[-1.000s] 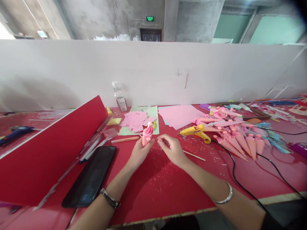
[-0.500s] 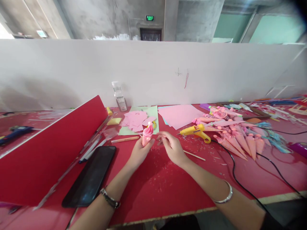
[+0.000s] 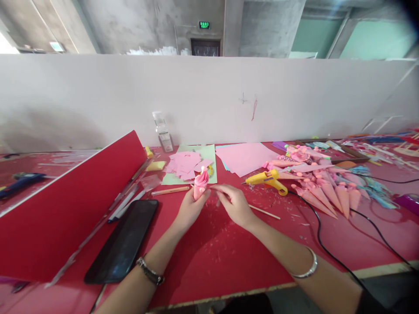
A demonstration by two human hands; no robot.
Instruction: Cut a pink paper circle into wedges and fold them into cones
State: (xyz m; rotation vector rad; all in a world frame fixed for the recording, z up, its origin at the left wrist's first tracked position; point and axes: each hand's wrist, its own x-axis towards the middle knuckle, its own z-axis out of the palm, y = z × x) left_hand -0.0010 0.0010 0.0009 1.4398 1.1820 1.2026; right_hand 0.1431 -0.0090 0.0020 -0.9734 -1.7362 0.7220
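My left hand [image 3: 190, 207] holds a small pink paper cone craft [image 3: 200, 184] upright, its swirled pink top showing above my fingers. My right hand [image 3: 233, 203] sits just to the right of it, thumb and forefinger pinched together near the craft; whether something tiny lies between them I cannot tell. Both hands hover over the red table [image 3: 209, 257]. A thin wooden stick [image 3: 264, 212] lies on the table just right of my right hand.
A yellow glue gun [image 3: 266, 179] with a black cord [image 3: 319, 235] rests right of my hands, beside a pile of pink paper cones [image 3: 322, 189]. Pink paper pieces [image 3: 186, 165] and pink sheets [image 3: 244, 157] lie behind. A black phone [image 3: 126, 239] and a red board [image 3: 65, 205] are left.
My right hand's fingers have shifted slightly left toward the pink craft and closed into a pinch. My left hand and the craft have stayed put.
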